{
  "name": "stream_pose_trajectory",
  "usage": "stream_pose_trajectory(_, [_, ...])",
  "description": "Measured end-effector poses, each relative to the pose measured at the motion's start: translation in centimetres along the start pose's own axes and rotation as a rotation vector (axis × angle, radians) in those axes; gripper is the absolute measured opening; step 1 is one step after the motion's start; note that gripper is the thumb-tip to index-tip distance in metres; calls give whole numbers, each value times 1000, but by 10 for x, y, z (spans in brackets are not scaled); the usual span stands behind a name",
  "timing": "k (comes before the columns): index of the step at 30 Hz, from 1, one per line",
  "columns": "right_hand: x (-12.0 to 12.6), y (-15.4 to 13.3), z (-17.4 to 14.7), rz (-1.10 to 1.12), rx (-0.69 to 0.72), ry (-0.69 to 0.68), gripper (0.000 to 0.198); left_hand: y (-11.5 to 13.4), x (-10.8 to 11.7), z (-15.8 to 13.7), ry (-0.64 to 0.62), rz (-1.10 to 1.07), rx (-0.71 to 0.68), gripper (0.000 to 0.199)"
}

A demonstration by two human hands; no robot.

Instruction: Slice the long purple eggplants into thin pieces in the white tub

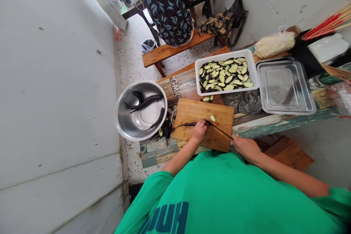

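My left hand (200,131) is closed on a thin dark eggplant (187,124) that lies on the wooden cutting board (203,109). In my right hand (244,147) is the handle of a knife (221,131), its blade reaching left to the eggplant's end beside my left fingers. One pale oval slice (212,118) rests on the board just past the blade. Beyond the board, a white plastic tub (197,76) holds many eggplant slices (228,75). At the left, a steel bowl (119,117) contains several whole dark eggplants (148,101).
Eggplant trimmings (166,128) lie between bowl and board. Right of the tub are a grey cloth (250,101), a clear-lidded metal tray (286,108), a bag of pale noodle-like strands (274,45) and red-tipped sticks (326,25). A person (166,7) sits on a bench (156,56) beyond the table.
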State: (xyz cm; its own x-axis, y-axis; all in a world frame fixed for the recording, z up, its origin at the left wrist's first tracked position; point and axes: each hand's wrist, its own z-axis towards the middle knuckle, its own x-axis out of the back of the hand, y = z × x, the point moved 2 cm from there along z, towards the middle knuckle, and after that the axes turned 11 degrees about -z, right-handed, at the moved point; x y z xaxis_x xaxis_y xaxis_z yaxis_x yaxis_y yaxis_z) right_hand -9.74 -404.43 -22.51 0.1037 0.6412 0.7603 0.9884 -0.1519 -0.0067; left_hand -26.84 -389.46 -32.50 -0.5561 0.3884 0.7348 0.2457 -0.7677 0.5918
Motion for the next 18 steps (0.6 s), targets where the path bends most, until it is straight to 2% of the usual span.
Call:
stream_pose_trajectory(5, [16,-24,47,27,-42,39,40,5,-2,-5,88,58,60,27])
stream_pose_trajectory(8, [22,-22,54,47,-74,60,43,4,0,-7,85,33,48,24])
stream_pose_trajectory(14, [11,2,9,-49,49,93,40,-2,3,-11,86,0,40,28])
stream_pose_trajectory(18, [1,10,-12,-87,62,62,35,-2,1,-15,120,6,50,30])
